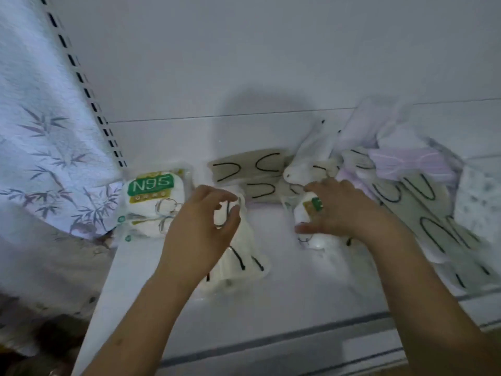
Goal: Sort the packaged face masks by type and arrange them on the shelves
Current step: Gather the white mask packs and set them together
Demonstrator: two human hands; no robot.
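Note:
On the white shelf [284, 289] lie several packaged masks. A stack of N95 packs [154, 196] with green labels sits at the left. My left hand [200, 223] hovers over a pile of cream masks with black ear loops [238, 261], fingers curled and apart, touching the top pack. My right hand [344, 210] grips a white N95 pack with a green and gold label [306, 213]. Beige masks with black loops [249, 169] lie behind the hands. A mixed heap of white, purple [406, 164] and beige masks [423, 213] fills the right side.
The shelf's white back panel rises behind the masks. A slotted upright [81, 85] runs along the left. A pale cloth with a bamboo print [40, 147] hangs left of the shelf. The shelf's front edge strip [271, 343] runs below my arms.

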